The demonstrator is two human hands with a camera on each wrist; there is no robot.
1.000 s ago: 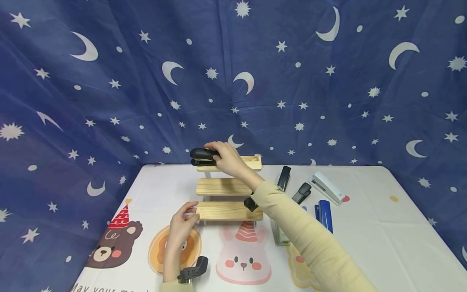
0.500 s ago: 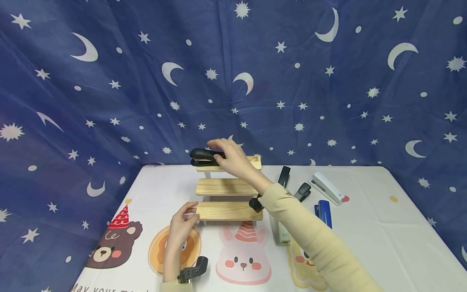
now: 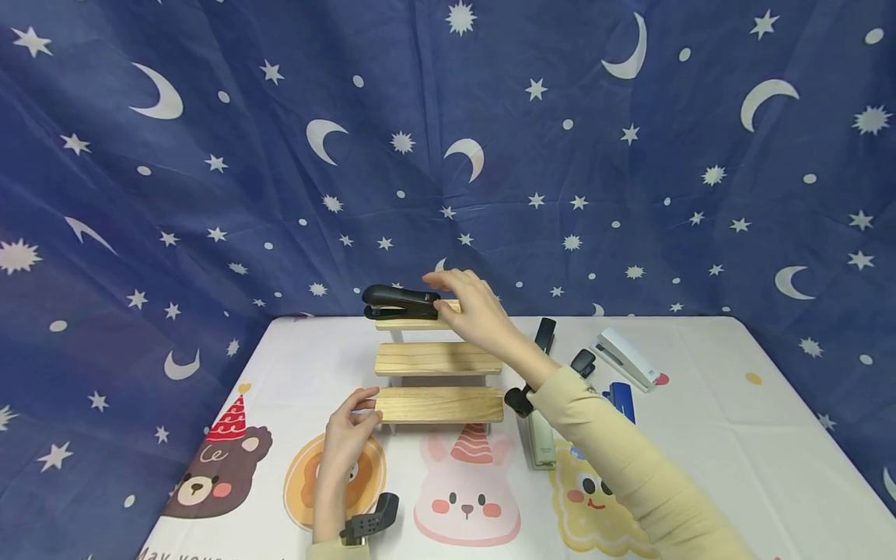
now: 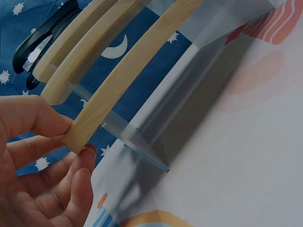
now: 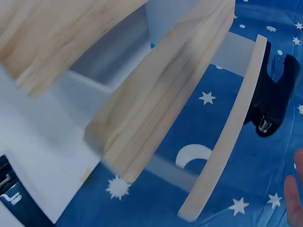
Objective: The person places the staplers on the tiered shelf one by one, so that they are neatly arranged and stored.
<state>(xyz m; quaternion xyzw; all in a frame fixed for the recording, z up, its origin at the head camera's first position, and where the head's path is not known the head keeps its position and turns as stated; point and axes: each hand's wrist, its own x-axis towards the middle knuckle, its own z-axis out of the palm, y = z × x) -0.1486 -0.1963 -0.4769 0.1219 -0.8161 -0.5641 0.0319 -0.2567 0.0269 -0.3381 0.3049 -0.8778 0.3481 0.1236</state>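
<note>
A black stapler [image 3: 395, 297] lies along the left part of the top board of a three-tier wooden shelf [image 3: 439, 406]. My right hand [image 3: 479, 315] hovers at the stapler's right end, fingers spread, holding nothing. In the right wrist view a gap shows between those fingertips [image 5: 293, 198] and the stapler [image 5: 277, 94]. Down at the lowest board, my left hand [image 3: 345, 435] grips its left end. The left wrist view shows thumb and fingers on both sides of that board [image 4: 128, 80].
Right of the shelf lie several staplers: a black one [image 3: 545, 333], a pale green one [image 3: 541, 443], a dark grey one [image 3: 583, 362], a blue one [image 3: 621, 400] and a white one [image 3: 626, 359]. My right sleeve partly covers this group. A blue curtain [image 3: 630, 194] hangs behind the table.
My right hand has let go of the black stapler and moved right along it, uncovering its right end. The stapler stays on the top board; my left hand keeps its place.
</note>
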